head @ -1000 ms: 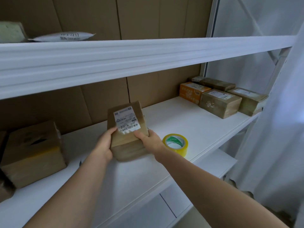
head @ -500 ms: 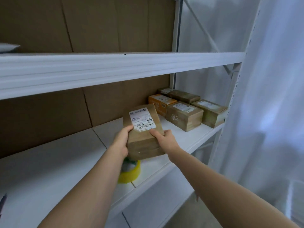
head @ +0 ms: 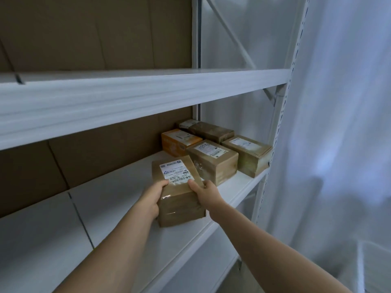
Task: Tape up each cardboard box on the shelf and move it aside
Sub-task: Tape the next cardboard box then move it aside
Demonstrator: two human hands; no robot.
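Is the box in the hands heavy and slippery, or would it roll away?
Probably light: the left hand and right hand hold the taped box by its sides. The shiny tape might be a bit slippery. It has flat sides, so it shouldn't roll.

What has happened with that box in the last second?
Both hands, left hand and right hand, carried the labelled box rightward along the shelf, up beside the stacked boxes. The yellow tape roll has dropped out of view. The two-handed grip and the stack are unchanged.
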